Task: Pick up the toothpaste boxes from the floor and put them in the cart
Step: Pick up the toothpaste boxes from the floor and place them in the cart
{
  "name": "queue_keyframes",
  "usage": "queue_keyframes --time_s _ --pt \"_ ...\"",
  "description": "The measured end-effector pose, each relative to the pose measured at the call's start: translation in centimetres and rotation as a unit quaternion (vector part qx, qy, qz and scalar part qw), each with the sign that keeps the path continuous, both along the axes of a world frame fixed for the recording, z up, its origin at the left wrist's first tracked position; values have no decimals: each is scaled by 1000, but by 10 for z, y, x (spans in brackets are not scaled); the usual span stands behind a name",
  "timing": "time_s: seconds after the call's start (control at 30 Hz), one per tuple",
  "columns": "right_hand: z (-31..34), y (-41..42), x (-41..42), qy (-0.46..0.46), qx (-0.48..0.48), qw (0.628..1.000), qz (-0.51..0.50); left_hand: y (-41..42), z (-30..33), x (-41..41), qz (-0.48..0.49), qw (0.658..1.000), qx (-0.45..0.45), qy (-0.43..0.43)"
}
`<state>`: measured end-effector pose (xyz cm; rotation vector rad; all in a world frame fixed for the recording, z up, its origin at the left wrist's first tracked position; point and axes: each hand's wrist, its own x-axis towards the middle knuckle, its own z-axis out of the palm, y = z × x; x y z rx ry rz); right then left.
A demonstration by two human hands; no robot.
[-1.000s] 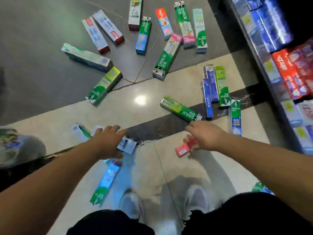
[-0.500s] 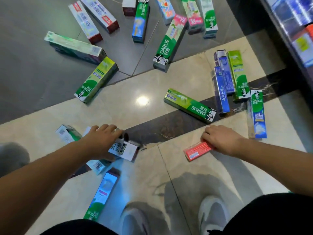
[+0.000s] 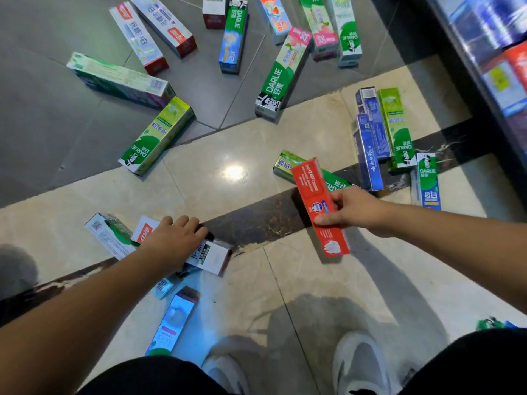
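Several toothpaste boxes lie scattered on the tiled floor. My right hand [image 3: 353, 208] grips a red toothpaste box [image 3: 312, 189], lifted off the floor and tilted, over a green Darlie box [image 3: 285, 165]. My left hand [image 3: 174, 240] presses down on a white and dark box [image 3: 211, 256] on the floor, fingers curled over its near end. Beside that hand lie a white-green box [image 3: 107, 233], a white box with a red label [image 3: 145, 229] and a blue box [image 3: 174, 317]. The cart is out of view.
More boxes lie farther out: a green-yellow Darlie box [image 3: 158, 135], a long green-pink one [image 3: 282, 75], blue boxes [image 3: 369, 149] at right. A dark shelf [image 3: 490, 52] of stocked goods runs along the right edge. My two shoes [image 3: 360, 363] stand at the bottom.
My right hand has closed on the red box and lifted it off the floor, turning it upright. My left hand stays on the white and dark box.
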<state>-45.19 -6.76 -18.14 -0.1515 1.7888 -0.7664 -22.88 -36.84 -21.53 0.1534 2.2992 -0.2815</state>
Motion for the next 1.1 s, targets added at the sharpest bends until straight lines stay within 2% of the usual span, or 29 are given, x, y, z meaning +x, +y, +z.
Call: queue_keyframes --time_s 0.13,0.23,0.33,0.43,0.57,0.63,0.7,0.83,1.1 --pt "3 -2 -3 -8 5 999 -33 0 0 -7 9 1000 7 17" --pt "4 -3 -5 -10 11 998 -56 -5 4 -19 112 991 47 57" --pt "12 -10 -6 -5 13 998 -68 -12 17 -38 261 953 107 106" --pt "30 -19 -5 16 11 995 -98 -12 40 -53 425 876 186 137" --pt "86 -25 1 28 -7 985 -171 -6 111 -64 625 697 322 142" --pt "127 -26 6 27 -14 980 -197 -2 159 -66 657 645 367 129" --pt "176 -28 8 16 -22 979 -203 0 212 -69 671 616 396 118" --pt "286 -32 13 -12 -42 978 -204 4 330 -73 679 592 425 90" --pt "564 -29 33 -7 -88 971 -220 14 608 -76 644 607 460 74"
